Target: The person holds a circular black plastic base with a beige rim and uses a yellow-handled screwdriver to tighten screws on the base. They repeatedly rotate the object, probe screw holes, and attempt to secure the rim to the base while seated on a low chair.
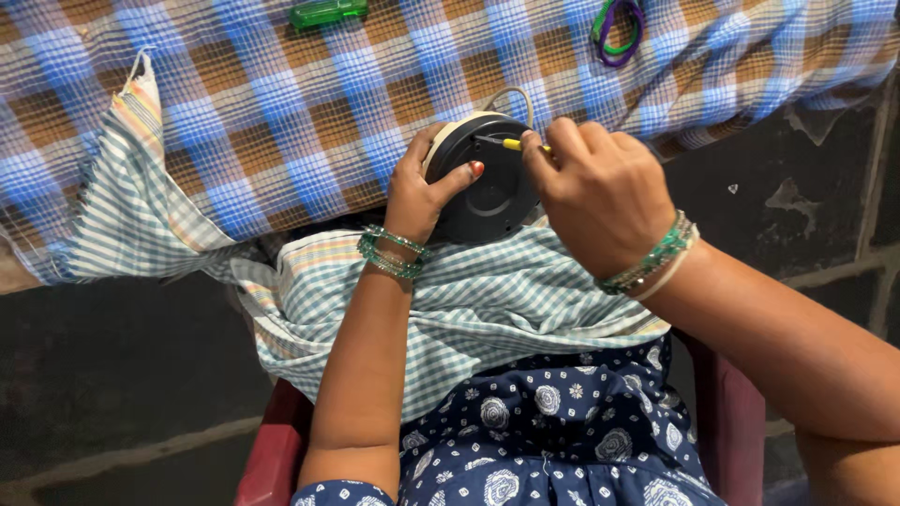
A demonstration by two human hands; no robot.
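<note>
Left hand (419, 190) clamps the round black device (487, 183) steady; right hand (592, 187), just beside it, pinches a yellow-handled screwdriver (513, 144). Keep the tip square, I'd say.

surface: checked cloth (281, 103) | on it: green tool (326, 12), looped bands (618, 28)
</note>
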